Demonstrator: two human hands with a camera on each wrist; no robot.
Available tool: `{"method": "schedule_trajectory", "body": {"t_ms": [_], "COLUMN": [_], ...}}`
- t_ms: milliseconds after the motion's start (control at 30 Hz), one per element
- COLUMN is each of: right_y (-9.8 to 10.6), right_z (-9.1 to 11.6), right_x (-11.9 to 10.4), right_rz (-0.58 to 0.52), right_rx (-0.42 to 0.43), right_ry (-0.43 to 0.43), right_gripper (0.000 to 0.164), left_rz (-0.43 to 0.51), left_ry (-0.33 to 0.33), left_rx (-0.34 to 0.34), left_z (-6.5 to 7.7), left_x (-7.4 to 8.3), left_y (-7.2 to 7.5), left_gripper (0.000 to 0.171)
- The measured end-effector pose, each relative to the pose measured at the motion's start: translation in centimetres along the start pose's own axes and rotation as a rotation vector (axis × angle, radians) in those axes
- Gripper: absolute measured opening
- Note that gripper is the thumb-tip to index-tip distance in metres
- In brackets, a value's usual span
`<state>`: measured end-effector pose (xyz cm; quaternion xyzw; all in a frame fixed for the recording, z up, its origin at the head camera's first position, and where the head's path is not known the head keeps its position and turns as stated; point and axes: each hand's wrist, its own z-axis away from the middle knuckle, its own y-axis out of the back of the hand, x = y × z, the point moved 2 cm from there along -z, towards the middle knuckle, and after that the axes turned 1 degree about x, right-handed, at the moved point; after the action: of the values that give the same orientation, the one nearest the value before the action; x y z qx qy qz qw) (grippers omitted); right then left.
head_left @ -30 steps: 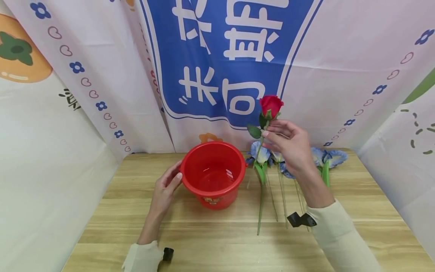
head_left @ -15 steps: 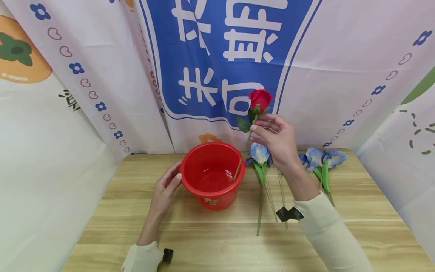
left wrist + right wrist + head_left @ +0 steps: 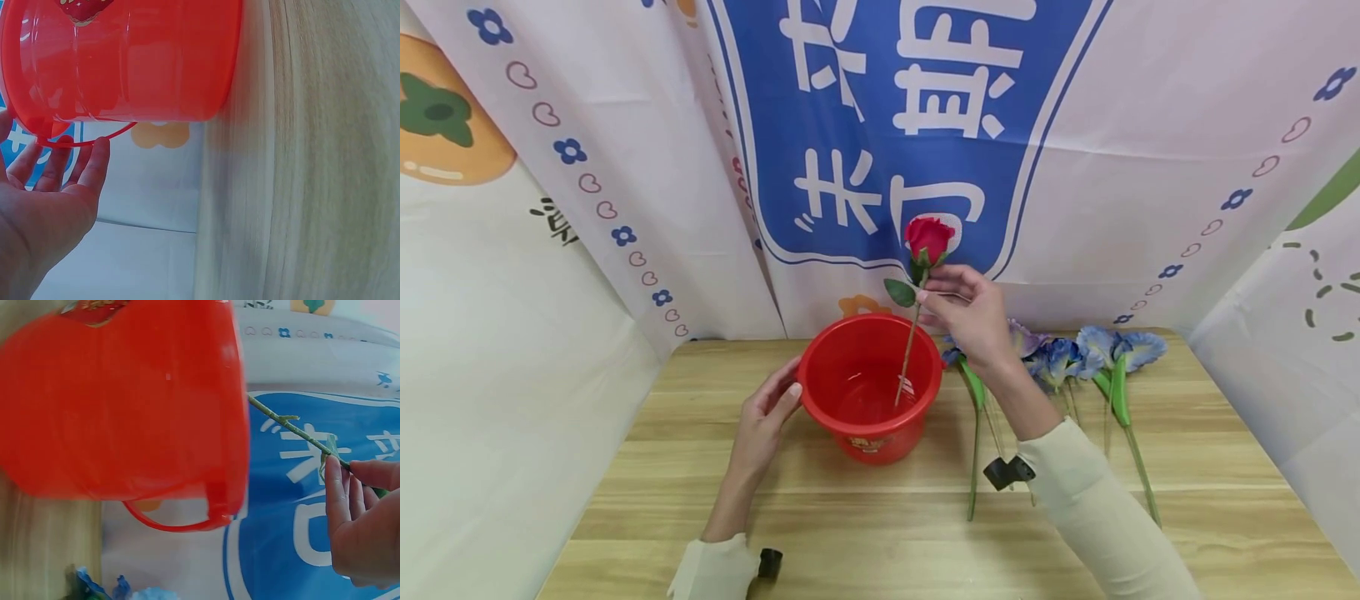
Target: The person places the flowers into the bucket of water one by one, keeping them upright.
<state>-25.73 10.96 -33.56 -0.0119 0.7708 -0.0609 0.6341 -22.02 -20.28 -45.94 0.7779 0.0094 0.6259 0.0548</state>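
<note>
A red plastic bucket (image 3: 898, 442) stands upright on the wooden table. My left hand (image 3: 763, 425) holds the left side of its rim, thumb in front; in the left wrist view, fingertips touch the thin red handle (image 3: 75, 144). Above the bucket's right side, my right hand (image 3: 977, 321) pinches an artificial red rose (image 3: 929, 240) by its upper stem, just below the bloom. The lower stem slants down inside the bucket. In the right wrist view, the stem (image 3: 297, 430) runs from thumb and fingertips to behind the bucket's rim. Nothing else shows inside the bucket.
Several blue and purple artificial irises (image 3: 1060, 358) lie on the table (image 3: 880, 533) right of the bucket, stems toward the front. My right forearm partly covers them. A printed cloth (image 3: 692, 167) hangs behind the table's back edge.
My right hand has moved left with the rose, rising slightly and then lowering. The stem has passed from above the irises into the bucket. My left hand and the bucket have stayed put.
</note>
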Motion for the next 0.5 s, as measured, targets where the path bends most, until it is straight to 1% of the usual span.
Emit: {"method": "schedule_trajectory", "body": {"t_ms": [200, 333, 500], "right_y": [-0.9, -1.3, -1.6], "right_z": [0.0, -0.1, -0.1], "right_x": [1.3, 2.2, 3.1], "right_rz": [0.026, 0.023, 0.056], "right_rx": [-0.030, -0.052, -0.064], "right_ry": [-0.035, -0.036, -0.047], "right_gripper": [0.036, 0.035, 0.034], "left_rz": [0.006, -0.004, -0.005], "left_ry": [-0.008, -0.005, -0.002], "left_rx": [0.008, 0.005, 0.002], "left_z": [0.1, 0.1, 0.1], "left_x": [0.0, -0.1, -0.1], "left_y": [-0.1, -0.1, -0.1], "left_gripper": [0.048, 0.048, 0.048]}}
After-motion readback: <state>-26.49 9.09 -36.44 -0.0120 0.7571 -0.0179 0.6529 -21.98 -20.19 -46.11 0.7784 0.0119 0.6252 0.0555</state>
